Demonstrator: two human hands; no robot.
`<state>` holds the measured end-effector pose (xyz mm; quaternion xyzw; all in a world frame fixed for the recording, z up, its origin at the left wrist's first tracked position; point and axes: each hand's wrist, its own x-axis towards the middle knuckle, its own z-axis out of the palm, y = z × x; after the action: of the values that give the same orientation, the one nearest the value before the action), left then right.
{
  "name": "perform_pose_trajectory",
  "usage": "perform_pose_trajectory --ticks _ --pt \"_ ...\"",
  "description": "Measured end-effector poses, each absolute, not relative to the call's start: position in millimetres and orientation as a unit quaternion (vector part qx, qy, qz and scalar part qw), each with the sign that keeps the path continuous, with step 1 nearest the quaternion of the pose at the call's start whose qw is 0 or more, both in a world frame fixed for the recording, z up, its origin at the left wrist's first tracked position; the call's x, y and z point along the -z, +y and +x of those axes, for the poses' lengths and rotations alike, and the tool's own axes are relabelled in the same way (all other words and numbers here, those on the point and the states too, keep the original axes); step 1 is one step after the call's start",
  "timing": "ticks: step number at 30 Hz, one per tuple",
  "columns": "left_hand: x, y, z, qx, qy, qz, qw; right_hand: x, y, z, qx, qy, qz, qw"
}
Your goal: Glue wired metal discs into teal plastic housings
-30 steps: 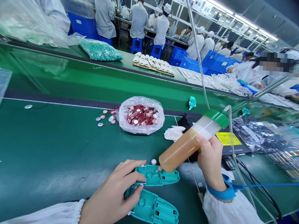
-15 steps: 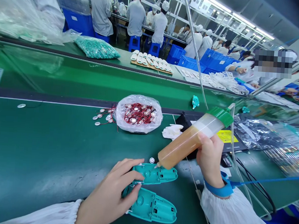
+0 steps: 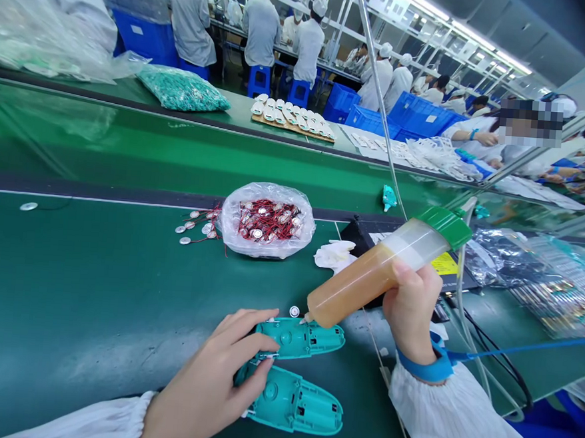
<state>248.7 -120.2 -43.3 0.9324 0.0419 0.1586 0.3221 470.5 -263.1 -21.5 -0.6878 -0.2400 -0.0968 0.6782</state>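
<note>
My right hand is wrapped round a large syringe barrel of amber glue with a green cap, tilted so its nozzle points down to the left. The nozzle tip meets the upper rim of a teal plastic shell, which lies hollow side up. My left hand grips that shell's left end between thumb and fingers. Below it lies a second teal shell, partly covered by my left hand. A small round disc rests just beyond the upper shell.
A plastic-lined bowl holds discs with red wires, and several lie beside it. Crumpled white tissue, black cables and bagged parts are on the right. A raised shelf crosses behind; co-workers are beyond.
The view has shifted slightly. The syringe barrel's capped end has swung a little to the right, its nozzle staying at the upper shell's rim. My left hand keeps its hold.
</note>
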Motion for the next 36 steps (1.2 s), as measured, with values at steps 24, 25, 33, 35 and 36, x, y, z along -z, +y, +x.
perform_pose_trajectory --ticks 24,25,33,35,36 --pt "46.5 -119.3 248.4 -0.157 0.043 0.931 0.326 23.8 -263.7 466.0 0.136 -0.248 -0.661 0.695" --pt "46.5 -119.3 248.3 -0.157 0.043 0.932 0.325 24.0 -263.6 465.7 0.135 -0.248 -0.66 0.696" --pt "44.4 -119.4 247.4 -0.144 0.04 0.935 0.322 23.1 -263.7 461.8 0.138 -0.283 -0.639 0.701" --pt "44.0 -119.4 247.3 -0.145 0.039 0.935 0.322 23.9 -264.2 461.0 0.154 -0.292 -0.629 0.704" --pt "44.1 -119.4 247.3 -0.147 0.04 0.934 0.323 24.4 -264.4 460.5 0.162 -0.296 -0.623 0.706"
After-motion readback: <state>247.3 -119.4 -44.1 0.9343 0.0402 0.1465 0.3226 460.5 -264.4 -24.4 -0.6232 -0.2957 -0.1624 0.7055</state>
